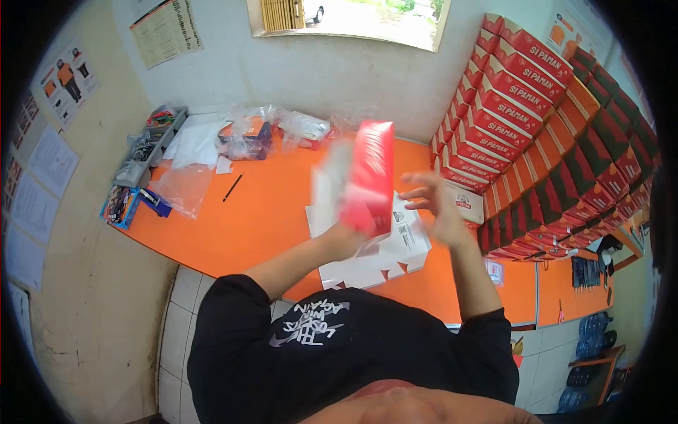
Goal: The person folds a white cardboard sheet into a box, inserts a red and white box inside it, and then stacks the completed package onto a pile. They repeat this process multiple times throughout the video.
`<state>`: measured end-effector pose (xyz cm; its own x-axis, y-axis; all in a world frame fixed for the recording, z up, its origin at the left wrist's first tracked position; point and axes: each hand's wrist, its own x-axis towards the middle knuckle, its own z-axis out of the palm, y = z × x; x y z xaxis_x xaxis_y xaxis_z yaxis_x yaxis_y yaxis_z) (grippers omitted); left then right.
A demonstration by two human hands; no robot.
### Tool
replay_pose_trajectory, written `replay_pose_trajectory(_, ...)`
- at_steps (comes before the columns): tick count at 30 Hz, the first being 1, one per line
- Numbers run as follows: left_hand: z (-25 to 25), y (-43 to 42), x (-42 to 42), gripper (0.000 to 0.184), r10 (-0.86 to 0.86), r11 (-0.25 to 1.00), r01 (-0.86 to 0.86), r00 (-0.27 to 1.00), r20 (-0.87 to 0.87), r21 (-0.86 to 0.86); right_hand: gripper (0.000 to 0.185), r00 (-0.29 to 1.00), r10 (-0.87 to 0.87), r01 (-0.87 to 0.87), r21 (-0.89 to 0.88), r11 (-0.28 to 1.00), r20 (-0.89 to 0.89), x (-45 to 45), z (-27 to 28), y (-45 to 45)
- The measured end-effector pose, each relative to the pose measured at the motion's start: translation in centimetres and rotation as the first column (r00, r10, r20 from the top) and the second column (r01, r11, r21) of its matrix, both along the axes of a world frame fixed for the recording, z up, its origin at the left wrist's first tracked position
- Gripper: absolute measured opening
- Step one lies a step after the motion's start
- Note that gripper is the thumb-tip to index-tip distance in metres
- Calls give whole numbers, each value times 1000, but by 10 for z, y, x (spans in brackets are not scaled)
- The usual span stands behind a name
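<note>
My left hand [345,239] grips a red and white cardboard box [378,166] by its lower end. The box is raised above the table and smeared by motion, so its folds are hard to read. To the right of it, my right hand [439,212] is in the air with fingers apart, holding nothing. Under both hands lie flat white cardboard blanks [367,272] with printed marks and notched edges. How many blanks are in the pile cannot be told.
Tall stacks of red boxes [519,99] rise at the right, beside rows of dark-topped boxes [565,177]. On the orange table [261,212] lie a black pen [232,187] and a plastic bag [185,191]. A grey tray [134,152] of small items stands at the left edge.
</note>
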<state>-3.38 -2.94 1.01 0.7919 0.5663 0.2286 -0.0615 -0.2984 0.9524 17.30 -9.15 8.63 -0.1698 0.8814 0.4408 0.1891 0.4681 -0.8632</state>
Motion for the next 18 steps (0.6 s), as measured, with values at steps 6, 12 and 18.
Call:
replay_pose_trajectory(6,64,-23,-3,43,310,573,274,800,514,-772,39,622,-489,-207,731,650,611,-46,21,-17)
replay_pose_trajectory(12,53,-31,13,25,464,813,-168,765,447,-557,24,958,-280,190,607,772,56,-56,17,-16)
replay_pose_trajectory(18,24,-21,0,23,492,818,-564,787,372,110,20,867,-236,-87,601,795,438,-40,17,-10)
